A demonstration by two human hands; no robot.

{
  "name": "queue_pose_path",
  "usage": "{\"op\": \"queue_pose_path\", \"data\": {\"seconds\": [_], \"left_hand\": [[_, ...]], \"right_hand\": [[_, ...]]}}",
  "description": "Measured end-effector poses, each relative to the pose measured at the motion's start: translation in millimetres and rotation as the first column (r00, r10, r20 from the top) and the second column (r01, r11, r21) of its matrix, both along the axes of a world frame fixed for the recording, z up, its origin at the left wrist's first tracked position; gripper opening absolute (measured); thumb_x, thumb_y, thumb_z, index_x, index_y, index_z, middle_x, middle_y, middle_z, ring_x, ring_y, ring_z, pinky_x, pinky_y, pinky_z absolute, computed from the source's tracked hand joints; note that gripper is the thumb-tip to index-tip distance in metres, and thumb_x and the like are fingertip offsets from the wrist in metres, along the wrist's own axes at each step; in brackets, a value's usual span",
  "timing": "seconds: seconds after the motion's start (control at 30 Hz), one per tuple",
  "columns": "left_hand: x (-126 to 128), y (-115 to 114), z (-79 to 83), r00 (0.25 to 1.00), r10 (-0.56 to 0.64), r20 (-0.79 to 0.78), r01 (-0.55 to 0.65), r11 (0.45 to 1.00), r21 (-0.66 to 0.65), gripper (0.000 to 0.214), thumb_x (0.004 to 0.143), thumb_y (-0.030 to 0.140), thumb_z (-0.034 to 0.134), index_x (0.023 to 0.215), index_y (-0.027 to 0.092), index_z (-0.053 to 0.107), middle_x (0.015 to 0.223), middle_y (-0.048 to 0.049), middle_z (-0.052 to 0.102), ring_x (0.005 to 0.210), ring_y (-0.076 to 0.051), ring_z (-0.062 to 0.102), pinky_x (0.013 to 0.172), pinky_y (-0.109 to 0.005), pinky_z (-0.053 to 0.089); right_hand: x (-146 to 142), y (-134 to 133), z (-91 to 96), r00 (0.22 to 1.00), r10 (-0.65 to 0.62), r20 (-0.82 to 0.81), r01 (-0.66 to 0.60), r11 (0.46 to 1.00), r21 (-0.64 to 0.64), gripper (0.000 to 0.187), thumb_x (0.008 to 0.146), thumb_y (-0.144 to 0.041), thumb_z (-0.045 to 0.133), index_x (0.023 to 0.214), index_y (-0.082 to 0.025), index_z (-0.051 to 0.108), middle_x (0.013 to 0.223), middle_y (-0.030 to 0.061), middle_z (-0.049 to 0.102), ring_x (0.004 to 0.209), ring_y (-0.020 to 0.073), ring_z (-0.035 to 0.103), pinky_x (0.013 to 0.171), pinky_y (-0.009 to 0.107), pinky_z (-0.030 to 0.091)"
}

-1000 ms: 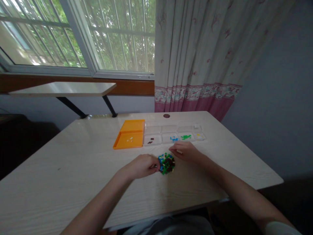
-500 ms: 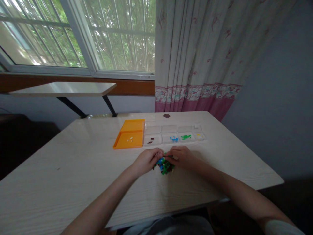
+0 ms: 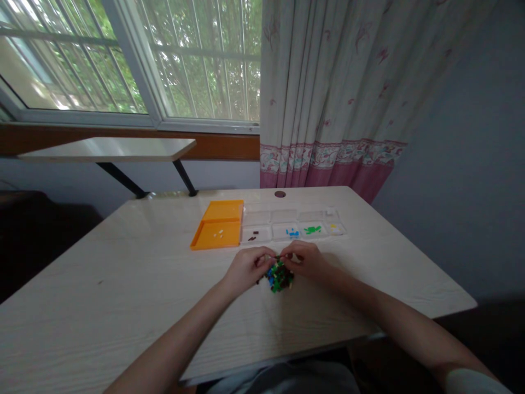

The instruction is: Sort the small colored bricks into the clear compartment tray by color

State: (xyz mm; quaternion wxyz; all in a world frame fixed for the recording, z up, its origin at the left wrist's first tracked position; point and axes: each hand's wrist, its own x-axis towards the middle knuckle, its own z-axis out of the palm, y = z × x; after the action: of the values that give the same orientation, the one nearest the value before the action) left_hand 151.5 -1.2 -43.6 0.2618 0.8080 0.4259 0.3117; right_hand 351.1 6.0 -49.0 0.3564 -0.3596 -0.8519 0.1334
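On the table, in front of my body, sits a cluster of tiny toy building bricks in green, blue, dark brown and cream. Whether they are joined or loose, I cannot tell. My left hand is closed in a pinch at the cluster's upper left. My right hand pinches from the upper right, its fingertips almost meeting the left ones. A small dark brick shows between both sets of fingertips, just above the cluster; its exact shape is too small to make out. Fingers hide part of the cluster's far side.
Beyond the hands lie an open orange case with a few white pieces and a clear compartment tray holding brown, blue, green and yellow pieces. A raised shelf stands at the back left. The table's near edge is close to my body.
Both hands have lifted slightly off the cluster, uncovering more of its top. The fingertips have come nearer each other, with the dark piece between them. Case and tray have not moved.
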Motion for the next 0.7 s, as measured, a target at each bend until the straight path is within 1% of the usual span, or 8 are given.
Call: {"op": "queue_pose_path", "data": {"seconds": [0.1, 0.2, 0.33, 0.4, 0.47, 0.53, 0.7], "left_hand": [[1, 1, -0.1, 0.997, 0.036, 0.073, -0.036, 0.999, -0.002, 0.022, 0.08, 0.032, 0.049, 0.083, 0.016, 0.063, 0.047, 0.0075, 0.032, 0.045, -0.006, 0.032, 0.045, -0.016, 0.028], [-4, 2, 3.0, 0.982, 0.127, 0.142, -0.138, 0.988, 0.068, 0.023, 0.079, 0.033, 0.051, 0.083, 0.015, 0.064, 0.049, 0.0062, 0.036, 0.046, -0.006, 0.034, 0.046, -0.016, 0.029], [-17, 3, 8.4, 0.921, 0.274, 0.276, -0.328, 0.929, 0.172, 0.024, 0.078, 0.035, 0.053, 0.084, 0.015, 0.065, 0.054, 0.0028, 0.048, 0.049, -0.007, 0.039, 0.048, -0.017, 0.033], [-22, 4, 10.3, 0.895, 0.314, 0.317, -0.387, 0.9, 0.201, 0.023, 0.078, 0.034, 0.054, 0.083, 0.015, 0.066, 0.055, 0.0025, 0.051, 0.048, -0.007, 0.039, 0.048, -0.017, 0.033], [-24, 5, 11.6, 0.885, 0.325, 0.333, -0.408, 0.886, 0.219, 0.022, 0.077, 0.034, 0.055, 0.082, 0.016, 0.066, 0.054, 0.0028, 0.05, 0.048, -0.007, 0.038, 0.047, -0.017, 0.032], [-23, 5, 12.4, 0.886, 0.321, 0.334, -0.405, 0.887, 0.223, 0.021, 0.077, 0.033, 0.056, 0.082, 0.015, 0.066, 0.053, 0.0034, 0.048, 0.047, -0.007, 0.038, 0.046, -0.016, 0.032], [-19, 4, 12.5, 0.887, 0.316, 0.336, -0.395, 0.897, 0.199, 0.021, 0.077, 0.033, 0.056, 0.08, 0.015, 0.066, 0.049, 0.0052, 0.04, 0.046, -0.007, 0.036, 0.045, -0.016, 0.03]], "right_hand": [[0, 1, 1.4, 1.0, 0.004, 0.007, -0.004, 0.999, -0.038, 0.012, 0.078, -0.025, 0.055, 0.083, -0.019, 0.064, 0.066, 0.0003, 0.06, 0.056, 0.0091, 0.05, 0.052, 0.018, 0.038], [4, 3, 4.0, 0.995, 0.08, 0.067, -0.074, 0.993, -0.088, 0.012, 0.077, -0.025, 0.057, 0.083, -0.018, 0.064, 0.067, 0.0001, 0.061, 0.058, 0.009, 0.052, 0.054, 0.018, 0.039], [13, 3, 11.2, 0.948, 0.228, 0.224, -0.19, 0.966, -0.176, 0.011, 0.075, -0.023, 0.057, 0.08, -0.019, 0.066, 0.065, -0.0012, 0.062, 0.054, 0.0085, 0.053, 0.054, 0.018, 0.04], [15, 1, 16.1, 0.919, 0.288, 0.269, -0.232, 0.947, -0.22, 0.013, 0.074, -0.021, 0.057, 0.083, -0.019, 0.067, 0.066, -0.0014, 0.063, 0.054, 0.0081, 0.053, 0.054, 0.017, 0.041], [16, -1, 20.5, 0.895, 0.334, 0.297, -0.263, 0.931, -0.254, 0.015, 0.074, -0.018, 0.057, 0.084, -0.02, 0.067, 0.068, -0.0012, 0.063, 0.055, 0.0079, 0.054, 0.056, 0.017, 0.042], [15, -3, 23.4, 0.877, 0.362, 0.317, -0.282, 0.92, -0.273, 0.015, 0.074, -0.017, 0.057, 0.085, -0.02, 0.067, 0.068, -0.0013, 0.063, 0.055, 0.0076, 0.055, 0.056, 0.017, 0.042], [13, -4, 22.4, 0.85, 0.409, 0.333, -0.325, 0.903, -0.281, 0.016, 0.075, -0.024, 0.06, 0.09, -0.021, 0.067, 0.069, -0.0013, 0.062, 0.058, 0.008, 0.055, 0.056, 0.016, 0.041]]}}
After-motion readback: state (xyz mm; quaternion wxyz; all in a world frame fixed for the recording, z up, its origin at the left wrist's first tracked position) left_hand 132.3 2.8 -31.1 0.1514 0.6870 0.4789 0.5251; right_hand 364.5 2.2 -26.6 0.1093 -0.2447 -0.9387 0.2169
